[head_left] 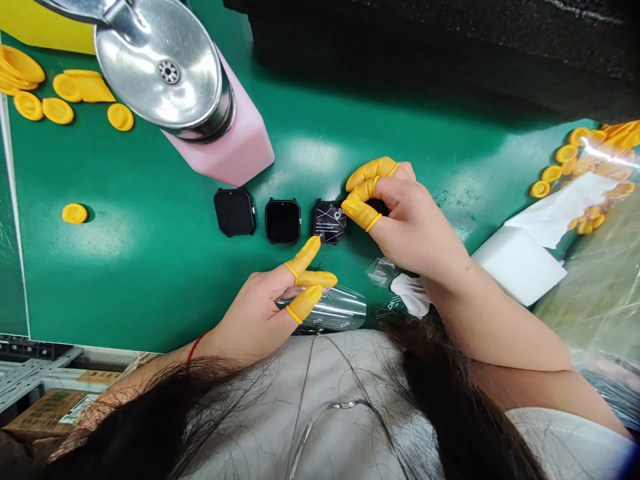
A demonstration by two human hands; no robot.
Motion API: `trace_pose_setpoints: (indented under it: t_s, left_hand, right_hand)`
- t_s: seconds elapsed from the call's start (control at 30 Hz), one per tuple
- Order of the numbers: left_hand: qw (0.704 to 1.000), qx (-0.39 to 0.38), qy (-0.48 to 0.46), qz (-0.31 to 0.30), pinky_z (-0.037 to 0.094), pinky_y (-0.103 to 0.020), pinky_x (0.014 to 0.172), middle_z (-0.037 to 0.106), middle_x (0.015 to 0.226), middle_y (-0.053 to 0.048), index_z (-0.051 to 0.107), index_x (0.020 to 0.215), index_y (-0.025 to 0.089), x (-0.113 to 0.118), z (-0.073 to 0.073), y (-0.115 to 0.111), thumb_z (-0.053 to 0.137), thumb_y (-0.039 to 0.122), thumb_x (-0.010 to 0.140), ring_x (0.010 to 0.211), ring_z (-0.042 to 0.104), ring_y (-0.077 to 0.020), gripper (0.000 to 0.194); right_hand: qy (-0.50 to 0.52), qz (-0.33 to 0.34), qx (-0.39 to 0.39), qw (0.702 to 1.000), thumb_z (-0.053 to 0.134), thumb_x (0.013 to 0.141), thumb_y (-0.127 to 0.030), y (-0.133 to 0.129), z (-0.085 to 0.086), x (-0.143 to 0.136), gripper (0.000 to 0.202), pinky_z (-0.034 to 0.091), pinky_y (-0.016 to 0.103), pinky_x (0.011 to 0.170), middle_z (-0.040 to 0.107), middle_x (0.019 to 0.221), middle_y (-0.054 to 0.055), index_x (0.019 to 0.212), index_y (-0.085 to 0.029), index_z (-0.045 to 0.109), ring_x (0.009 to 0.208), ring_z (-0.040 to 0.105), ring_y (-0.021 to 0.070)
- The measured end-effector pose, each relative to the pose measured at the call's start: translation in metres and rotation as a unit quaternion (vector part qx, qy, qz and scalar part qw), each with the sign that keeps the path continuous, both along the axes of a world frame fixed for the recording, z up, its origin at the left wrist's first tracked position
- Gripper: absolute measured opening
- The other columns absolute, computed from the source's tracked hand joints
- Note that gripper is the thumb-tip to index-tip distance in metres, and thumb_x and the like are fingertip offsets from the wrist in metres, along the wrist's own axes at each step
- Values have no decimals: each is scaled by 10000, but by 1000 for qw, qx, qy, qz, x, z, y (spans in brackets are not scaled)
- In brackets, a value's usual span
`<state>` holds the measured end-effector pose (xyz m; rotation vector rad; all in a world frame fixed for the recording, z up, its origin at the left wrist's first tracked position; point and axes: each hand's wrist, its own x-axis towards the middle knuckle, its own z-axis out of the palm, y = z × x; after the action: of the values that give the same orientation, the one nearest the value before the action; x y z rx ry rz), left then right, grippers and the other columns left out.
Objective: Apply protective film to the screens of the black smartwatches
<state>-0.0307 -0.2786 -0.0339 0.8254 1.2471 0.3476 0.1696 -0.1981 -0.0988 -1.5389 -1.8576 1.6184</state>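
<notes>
Several square black smartwatch bodies lie in a row: one at the left, one beside it, and a third with a printed clear film on its face. My left hand, in yellow finger cots, has its index fingertip at the third watch's lower edge. Its other fingers grip a curled sheet of clear protective films. My right hand, also in yellow finger cots, pinches thumb and index together at the third watch's right edge; what lies between them is hidden. Another dark object shows partly beneath this hand.
A pink pump bottle with a metal top stands behind the watches. Loose yellow finger cots lie at left, more in a bag at right. A white box, crumpled white wipe and black foam block surround the green mat.
</notes>
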Motion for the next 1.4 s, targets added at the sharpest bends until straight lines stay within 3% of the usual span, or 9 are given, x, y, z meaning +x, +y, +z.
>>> trace_pose_setpoints:
  t_s: [0.2, 0.37, 0.5, 0.6, 0.8, 0.93, 1.23, 1.4]
  left_hand:
    - [1000, -25, 6, -9, 559, -159, 838, 723, 1074, -28, 440, 1455, 193, -1, 3, 2, 562, 203, 929, 938, 705, -112, 540]
    - [999, -37, 7, -18, 527, -95, 844, 723, 1076, -42, 409, 1451, 85, 0, 4, 3, 566, 203, 928, 926, 698, -70, 559]
    - [999, -40, 6, -10, 520, -80, 844, 721, 1085, -23, 406, 1460, 127, -1, 3, 2, 566, 210, 934, 935, 694, -55, 556]
    - [1000, -21, -2, -8, 520, -91, 862, 721, 1086, -13, 447, 1439, 157, -2, 4, 1, 568, 185, 928, 950, 691, -57, 526]
    - [1000, -15, 8, -14, 522, -83, 845, 731, 1040, -32, 426, 1434, 66, -1, 8, 4, 566, 203, 927, 926, 698, -61, 543]
    - [1000, -28, 3, -14, 535, -94, 825, 731, 1041, -31, 473, 1404, 81, -1, 7, 4, 562, 219, 929, 916, 701, -69, 502]
    - [998, -61, -1, -13, 561, -159, 804, 723, 1062, -83, 443, 1422, 76, 0, 5, 2, 568, 286, 937, 919, 705, -111, 543]
    - [993, -98, -41, 45, 553, -236, 809, 704, 1088, -99, 209, 1531, 164, -3, 6, -3, 571, 323, 952, 960, 686, -150, 700]
  right_hand:
    - [-14, 1, -4, 1000, 639, 871, -230, 1, 2, -2, 110, 416, 480, 930, 647, 1011, 64, 773, -179, 631, 1039, 499, 260]
    - [-18, -1, 0, 1000, 640, 862, -233, 1, 2, -3, 120, 418, 474, 930, 649, 999, 63, 756, -180, 625, 1028, 504, 255]
    - [-3, -7, 22, 1000, 617, 876, -231, -1, 0, -2, 108, 417, 466, 935, 646, 982, 62, 781, -181, 611, 1007, 529, 245]
    - [22, -12, 35, 999, 583, 891, -230, 0, -2, 4, 64, 425, 453, 946, 628, 1035, 64, 931, -188, 611, 1027, 547, 235]
    - [20, 99, 66, 993, 710, 816, -344, 4, 0, 16, 449, 405, 472, 986, 574, 1175, 109, 1195, -160, 554, 1116, 492, 275]
    - [-14, 139, 70, 988, 754, 765, -335, 2, 2, 13, 599, 369, 501, 1003, 528, 1224, 127, 1281, -146, 515, 1136, 450, 299]
    - [-57, 137, 117, 982, 760, 750, -324, -10, -2, 0, 599, 342, 510, 960, 492, 1230, 122, 1274, -191, 501, 1116, 425, 311]
    - [-32, 112, 112, 987, 721, 754, -279, -10, 2, -2, 455, 364, 470, 923, 533, 1153, 107, 1148, -180, 516, 1067, 445, 289]
